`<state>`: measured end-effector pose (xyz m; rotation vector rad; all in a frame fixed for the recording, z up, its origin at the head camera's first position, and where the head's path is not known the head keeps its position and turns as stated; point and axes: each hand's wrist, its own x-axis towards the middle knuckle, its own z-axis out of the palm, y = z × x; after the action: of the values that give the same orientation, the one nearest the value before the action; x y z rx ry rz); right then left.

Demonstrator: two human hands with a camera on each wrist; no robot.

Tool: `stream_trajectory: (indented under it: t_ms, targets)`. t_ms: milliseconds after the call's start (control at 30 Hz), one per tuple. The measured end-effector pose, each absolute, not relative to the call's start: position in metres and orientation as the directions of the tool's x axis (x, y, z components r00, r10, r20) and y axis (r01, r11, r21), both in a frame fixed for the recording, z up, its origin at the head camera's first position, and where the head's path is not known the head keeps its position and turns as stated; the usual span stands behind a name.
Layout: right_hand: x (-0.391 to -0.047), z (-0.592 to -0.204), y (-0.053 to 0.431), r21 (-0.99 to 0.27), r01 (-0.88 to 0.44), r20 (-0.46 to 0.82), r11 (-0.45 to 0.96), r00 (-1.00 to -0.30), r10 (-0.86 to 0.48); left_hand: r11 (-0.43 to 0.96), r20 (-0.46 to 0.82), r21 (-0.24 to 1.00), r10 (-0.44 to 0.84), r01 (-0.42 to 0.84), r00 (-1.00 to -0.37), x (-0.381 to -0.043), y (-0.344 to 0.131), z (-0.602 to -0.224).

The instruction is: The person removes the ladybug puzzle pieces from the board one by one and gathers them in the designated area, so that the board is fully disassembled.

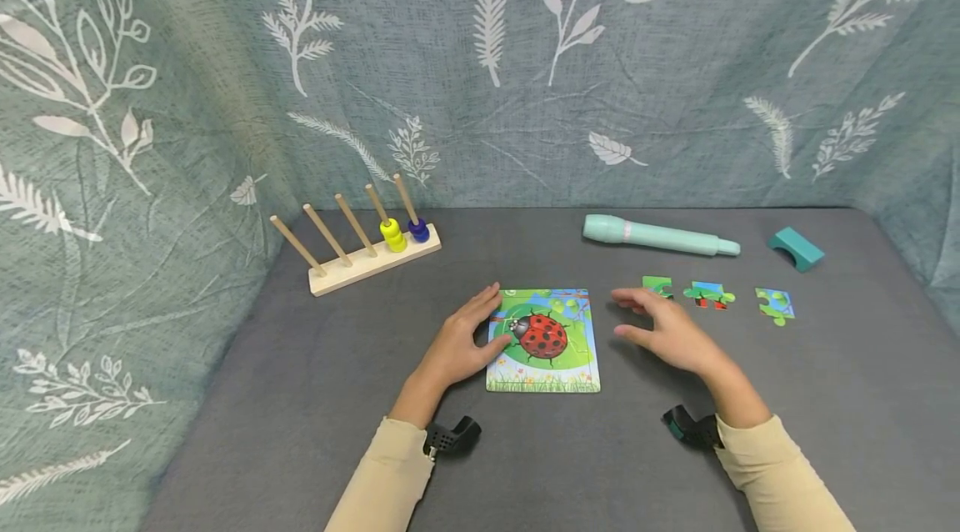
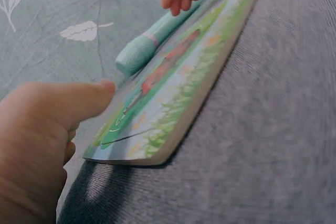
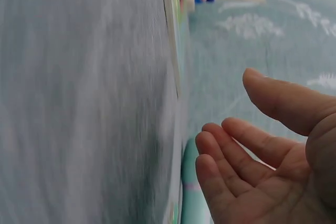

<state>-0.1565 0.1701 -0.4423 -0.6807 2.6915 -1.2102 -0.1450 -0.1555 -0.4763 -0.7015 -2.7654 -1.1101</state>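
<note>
A square ladybug jigsaw puzzle (image 1: 551,373) lies flat on the dark grey table. At its left edge is my left hand (image 1: 459,344), fingers extended along that side and thumb over the lower left of the picture. My right hand (image 1: 671,332) hovers to the right of the puzzle, palm facing it, with thumb and fingers apart and nothing between them. In the right wrist view the relaxed fingers (image 3: 241,156) show plainly. Just beyond that hand lie loose jigsaw pieces: a green piece (image 1: 657,283) partly behind the fingers, a red-and-green piece (image 1: 708,293) and a blue-green piece (image 1: 776,303).
A wooden peg stand (image 1: 360,267) with yellow rings (image 1: 392,235) and dark blue rings (image 1: 419,231) stands at the back left. A mint-green tube-shaped object (image 1: 660,237) lies at the back right, near a teal arch block (image 1: 797,248). A patterned curtain (image 1: 525,132) hangs behind the table.
</note>
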Motion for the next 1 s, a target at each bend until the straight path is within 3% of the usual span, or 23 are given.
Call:
stream_trajectory:
  t_ms: [367, 600, 1000]
  targets:
    - [-0.147, -0.45, 0.141, -0.765, -0.393, 0.115, 0.51, -0.863, -0.493, 0.605, 0.307, 0.543, 0.501, 0.582, -0.809, -0.138, -0.139, -0.474]
    - [-0.144, -0.46, 0.132, -0.735, -0.416, 0.13, 0.535, -0.861, -0.491, 0.629, 0.279, 0.449, 0.576, 0.635, -0.768, -0.131, -0.125, -0.47]
    - [-0.142, -0.466, 0.129, -0.662, -0.47, 0.125, 0.584, -0.838, -0.532, 0.639, 0.228, 0.424, 0.611, 0.642, -0.758, -0.126, -0.117, -0.472]
